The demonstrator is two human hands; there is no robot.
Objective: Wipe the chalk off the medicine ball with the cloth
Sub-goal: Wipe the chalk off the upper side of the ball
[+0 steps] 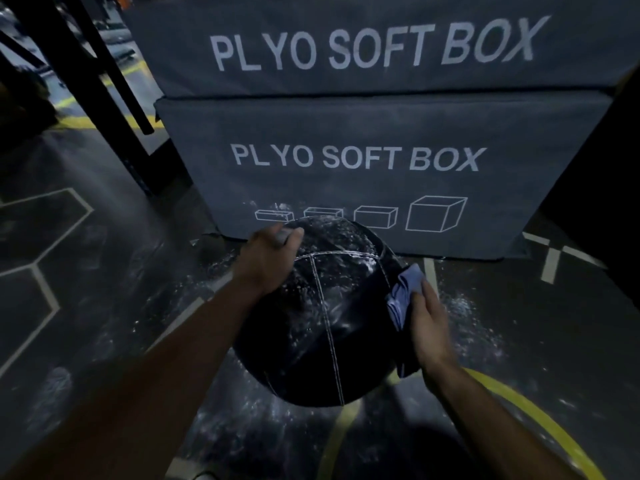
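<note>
Chalk-dusted gym floor [478, 327], medicine ball [322, 323] steadied by left hand [268, 258], fingers flat; right hand [427, 327] grip clamped on cloth [403, 296]

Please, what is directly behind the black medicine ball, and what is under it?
Behind the medicine ball stands the lower grey box, another box stacked above; the ball covers part of its printed drawings. Under it is dark floor with chalk dust; the contact spot is hidden.

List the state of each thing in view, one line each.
Medicine ball: on the floor, chalk streaks on top, not yet clean.
Cloth: bunched, pressed against the ball's right side.
Left hand: resting on the ball's upper left, steadying it.
Right hand: holding the cloth.
Floor: dusted with chalk.
Soft boxes: stacked behind the ball.
</note>
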